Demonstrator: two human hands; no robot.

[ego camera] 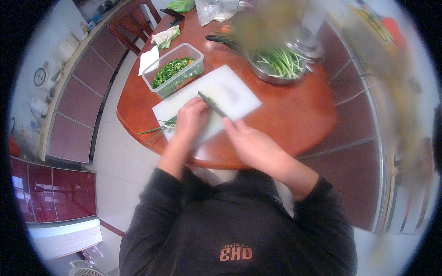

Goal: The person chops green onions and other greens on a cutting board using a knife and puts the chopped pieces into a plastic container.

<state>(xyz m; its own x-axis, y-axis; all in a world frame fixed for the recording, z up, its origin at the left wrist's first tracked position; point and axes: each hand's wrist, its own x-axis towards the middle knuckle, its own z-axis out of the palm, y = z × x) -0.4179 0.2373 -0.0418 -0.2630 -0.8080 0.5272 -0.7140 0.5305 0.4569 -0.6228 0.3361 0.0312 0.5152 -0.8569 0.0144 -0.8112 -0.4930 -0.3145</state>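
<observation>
My right hand [247, 136] grips a kitchen knife [214, 106], its dark blade angled over the white cutting board [234, 79]. Close beside the blade, my left hand [192, 114] presses a bunch of green onions [170, 122] to the board. Their long green ends stick out past the board's left edge, while the part under my fingers is hidden. A few chopped green bits lie along the blade. Just beyond the board stands a clear plastic container [201, 58] holding chopped greens [174, 70] and some orange bits at one corner.
A metal bowl [276, 80] of whole green onions [285, 62] stands at the right, near a metal lid [305, 43]. A black handle [221, 38] juts out beside it. White paper [148, 61], a crumpled wrapper [166, 36] and plastic bags lie farther back on the wooden table [290, 114].
</observation>
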